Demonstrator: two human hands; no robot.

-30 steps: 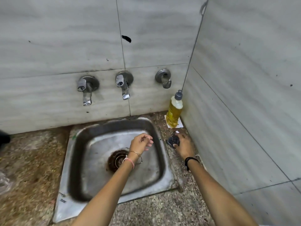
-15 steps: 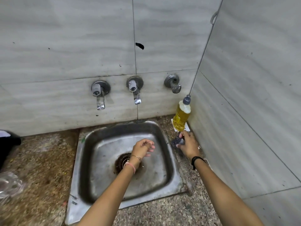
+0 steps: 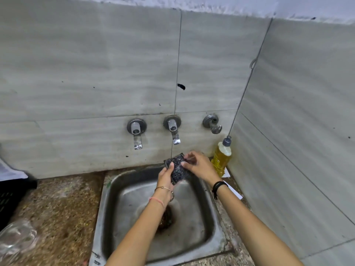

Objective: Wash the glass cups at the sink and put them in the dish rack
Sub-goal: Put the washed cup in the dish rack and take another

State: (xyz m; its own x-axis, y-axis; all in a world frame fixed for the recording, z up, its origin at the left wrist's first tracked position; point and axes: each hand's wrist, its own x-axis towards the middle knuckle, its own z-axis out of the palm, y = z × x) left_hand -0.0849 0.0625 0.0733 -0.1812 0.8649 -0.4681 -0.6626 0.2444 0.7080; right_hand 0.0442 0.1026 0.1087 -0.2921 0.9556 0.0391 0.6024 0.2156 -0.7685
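Note:
A dark speckled scrub pad [image 3: 177, 168] is held above the back of the steel sink [image 3: 194, 240], just under the middle tap [image 3: 173, 131]. My left hand [image 3: 165, 177] grips the pad's lower left side with the thumb on top. My right hand [image 3: 199, 166] pinches its upper right edge. A thin stream of water runs from the middle tap down onto the pad. Clear glass cups [image 3: 16, 239], blurred, lie on the counter at the lower left edge of the view.
A yellow dish soap bottle [image 3: 221, 157] stands in the corner right of the sink, on white paper. Two more wall fittings, a left tap [image 3: 136, 132] and a right valve [image 3: 212, 123], flank the middle tap. A black crate [image 3: 11, 194] sits at the left edge on the speckled counter.
My right hand lifted the scrub pad from the counter beside the soap bottle to under the middle tap. My left hand rose from the sink and took hold of it. The view tilted up.

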